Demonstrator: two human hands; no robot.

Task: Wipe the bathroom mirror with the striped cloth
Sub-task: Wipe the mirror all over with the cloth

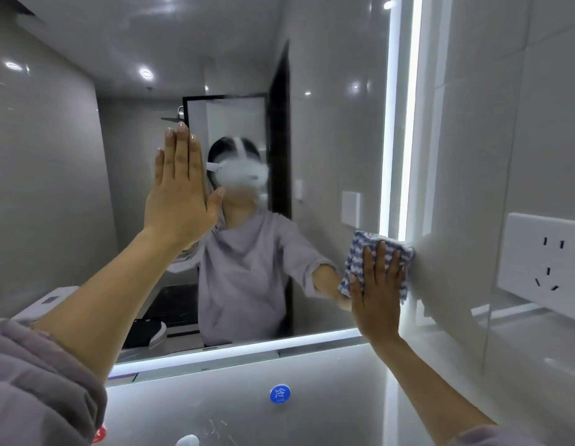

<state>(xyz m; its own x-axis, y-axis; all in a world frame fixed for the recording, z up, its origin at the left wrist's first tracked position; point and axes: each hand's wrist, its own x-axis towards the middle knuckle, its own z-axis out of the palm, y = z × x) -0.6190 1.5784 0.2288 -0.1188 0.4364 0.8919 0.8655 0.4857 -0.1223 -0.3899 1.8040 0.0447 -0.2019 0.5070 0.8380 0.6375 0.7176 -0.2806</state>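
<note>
The bathroom mirror (328,140) fills most of the view, edged with a lit strip along its right side and bottom. The left hand (178,194) lies flat and open on the glass, fingers together, holding nothing. The right hand (378,288) presses, fingers spread, on the striped cloth (373,252), flattened against the mirror's lower right edge over the lit strip. A white wall socket (543,262) sits on the tiles just beside it. A blue round sticker (280,394) shows below the mirror.

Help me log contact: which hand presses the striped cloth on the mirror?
The right hand, flat over the striped cloth at the mirror edge; the left hand rests bare.
</note>
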